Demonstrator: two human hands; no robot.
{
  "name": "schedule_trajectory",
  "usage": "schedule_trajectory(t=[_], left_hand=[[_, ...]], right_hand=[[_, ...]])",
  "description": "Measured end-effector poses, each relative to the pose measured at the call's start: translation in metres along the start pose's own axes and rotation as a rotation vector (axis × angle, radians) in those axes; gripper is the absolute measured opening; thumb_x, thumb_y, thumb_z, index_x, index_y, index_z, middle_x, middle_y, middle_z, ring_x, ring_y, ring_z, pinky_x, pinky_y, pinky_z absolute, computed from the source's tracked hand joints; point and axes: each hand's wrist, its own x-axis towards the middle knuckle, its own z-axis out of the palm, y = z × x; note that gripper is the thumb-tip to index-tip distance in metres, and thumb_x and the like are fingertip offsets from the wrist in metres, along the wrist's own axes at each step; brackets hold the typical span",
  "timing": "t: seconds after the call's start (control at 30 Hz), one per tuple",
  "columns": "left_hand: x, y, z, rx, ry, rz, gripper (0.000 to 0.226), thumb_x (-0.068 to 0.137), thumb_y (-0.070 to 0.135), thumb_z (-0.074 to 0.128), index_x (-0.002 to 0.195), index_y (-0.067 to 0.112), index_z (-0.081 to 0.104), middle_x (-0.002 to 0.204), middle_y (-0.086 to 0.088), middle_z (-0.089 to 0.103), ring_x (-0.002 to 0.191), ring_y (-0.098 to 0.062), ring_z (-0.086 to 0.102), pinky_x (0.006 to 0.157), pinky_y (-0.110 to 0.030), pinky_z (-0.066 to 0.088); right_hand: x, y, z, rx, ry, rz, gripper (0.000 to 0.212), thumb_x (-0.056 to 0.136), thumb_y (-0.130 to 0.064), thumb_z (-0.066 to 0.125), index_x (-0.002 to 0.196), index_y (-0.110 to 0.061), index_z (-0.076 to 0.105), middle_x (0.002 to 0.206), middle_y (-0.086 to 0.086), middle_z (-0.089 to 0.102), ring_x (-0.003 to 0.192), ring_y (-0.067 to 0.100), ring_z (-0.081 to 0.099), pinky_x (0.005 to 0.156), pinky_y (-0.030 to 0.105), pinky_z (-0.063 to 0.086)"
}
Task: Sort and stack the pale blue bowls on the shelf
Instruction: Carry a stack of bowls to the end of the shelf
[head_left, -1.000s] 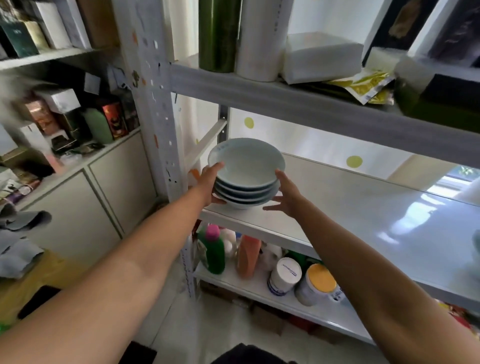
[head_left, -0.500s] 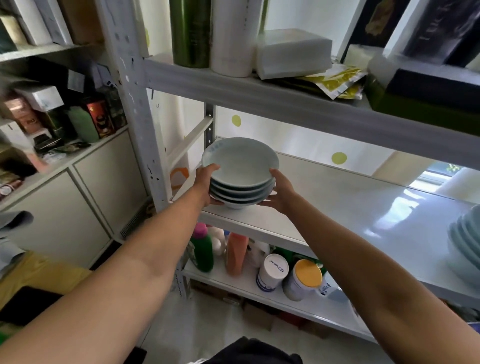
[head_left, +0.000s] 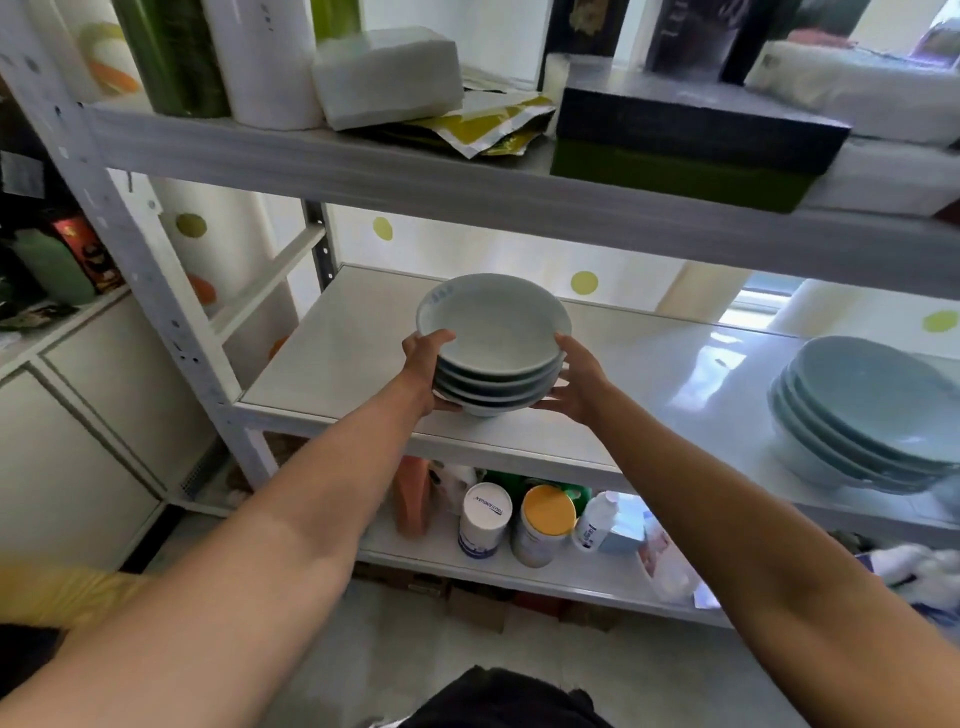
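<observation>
I have the stack (head_left: 493, 358) of four pale blue bowls grasped from both sides. My left hand (head_left: 426, 371) has its thumb hooked over the top rim and its fingers (head_left: 448, 406) curled under the base. My right hand (head_left: 576, 384) cups the other side, thumb at the rim and fingers under the bottom bowl.

The stack sits over the near edge of the middle shelf (head_left: 353, 358), left of centre. Its foot is very close to the shelf; I cannot tell whether it touches.

A second ago I had the stack tight by the left post, at the very lip. Now it is further right and a little deeper over the shelf. A second stack (head_left: 872, 415) of larger pale blue bowls, leaning slightly, has come fully into view far to the right on the same shelf, well apart from mine.

I judge the sorting by size is mostly done, and what is left is to set this stack down and let go. The shelf looks glossy, so I would lower it flat before freeing my fingers.

Above is the top shelf (head_left: 363, 166) with rolls and boxes; below stand bottles and tins (head_left: 545, 525).
</observation>
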Motion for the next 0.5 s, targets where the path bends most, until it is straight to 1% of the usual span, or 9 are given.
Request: schedule_trajectory(t=[0.07, 0.13, 0.2, 0.23, 0.27, 0.37, 0.43, 0.5], left_hand=[[-0.002, -0.008, 0.019, -0.001, -0.02, -0.003, 0.068, 0.068, 0.041, 0.066, 0.128, 0.028, 0.037, 0.13, -0.014, 0.046, 0.11, -0.04, 0.051, 0.066, -0.065, 0.052], [-0.005, -0.016, 0.036, 0.012, -0.013, 0.002, 0.065, 0.074, 0.039, 0.066, 0.128, 0.025, 0.033, 0.126, -0.012, 0.045, 0.109, -0.038, 0.051, 0.067, -0.062, 0.053], [-0.006, -0.025, 0.052, 0.016, -0.017, -0.002, 0.062, 0.078, 0.037, 0.065, 0.127, 0.024, 0.031, 0.124, -0.012, 0.044, 0.108, -0.037, 0.052, 0.066, -0.059, 0.055], [-0.006, -0.03, 0.061, 0.015, -0.028, -0.009, 0.062, 0.077, 0.037, 0.065, 0.127, 0.024, 0.032, 0.125, -0.013, 0.044, 0.107, -0.038, 0.052, 0.064, -0.059, 0.055], [-0.008, -0.033, 0.07, 0.014, -0.038, -0.016, 0.063, 0.075, 0.037, 0.066, 0.127, 0.024, 0.033, 0.126, -0.014, 0.045, 0.106, -0.038, 0.053, 0.062, -0.06, 0.054], [-0.013, -0.043, 0.094, 0.021, -0.063, -0.021, 0.068, 0.071, 0.039, 0.068, 0.128, 0.024, 0.034, 0.128, -0.016, 0.046, 0.106, -0.039, 0.053, 0.061, -0.06, 0.054], [-0.014, -0.051, 0.11, 0.029, -0.081, -0.021, 0.071, 0.067, 0.04, 0.069, 0.128, 0.026, 0.035, 0.128, -0.016, 0.046, 0.107, -0.04, 0.053, 0.063, -0.062, 0.053], [-0.016, -0.059, 0.125, 0.032, -0.093, -0.024, 0.074, 0.064, 0.04, 0.069, 0.128, 0.027, 0.034, 0.128, -0.016, 0.046, 0.108, -0.04, 0.052, 0.066, -0.064, 0.053]], right_hand=[[-0.001, -0.003, -0.02, -0.002, 0.018, -0.004, 0.051, 0.093, -0.043, 0.048, 0.132, -0.01, 0.043, 0.116, 0.014, 0.051, 0.103, 0.036, 0.054, 0.09, 0.048, 0.049], [-0.002, -0.006, -0.038, -0.008, 0.036, -0.007, 0.048, 0.093, -0.043, 0.049, 0.129, -0.01, 0.046, 0.115, 0.014, 0.052, 0.103, 0.035, 0.054, 0.092, 0.048, 0.049], [-0.004, -0.007, -0.057, -0.012, 0.054, -0.013, 0.045, 0.093, -0.042, 0.049, 0.126, -0.011, 0.048, 0.109, 0.012, 0.055, 0.103, 0.035, 0.055, 0.093, 0.049, 0.049], [-0.005, -0.008, -0.066, -0.009, 0.062, -0.014, 0.046, 0.093, -0.042, 0.049, 0.127, -0.012, 0.048, 0.106, 0.012, 0.056, 0.103, 0.036, 0.055, 0.093, 0.049, 0.05], [-0.007, -0.008, -0.075, -0.007, 0.069, -0.015, 0.049, 0.092, -0.043, 0.049, 0.13, -0.012, 0.046, 0.108, 0.012, 0.056, 0.104, 0.036, 0.055, 0.093, 0.049, 0.05], [-0.014, -0.009, -0.102, -0.001, 0.081, -0.017, 0.055, 0.091, -0.045, 0.051, 0.134, -0.013, 0.044, 0.129, 0.015, 0.05, 0.107, 0.036, 0.055, 0.088, 0.048, 0.053], [-0.02, -0.011, -0.119, 0.001, 0.089, -0.027, 0.055, 0.091, -0.047, 0.052, 0.133, -0.013, 0.044, 0.134, 0.015, 0.047, 0.105, 0.035, 0.056, 0.083, 0.047, 0.054], [-0.024, -0.012, -0.135, 0.003, 0.105, -0.031, 0.056, 0.091, -0.048, 0.052, 0.134, -0.013, 0.043, 0.136, 0.015, 0.046, 0.106, 0.036, 0.055, 0.084, 0.047, 0.053]])
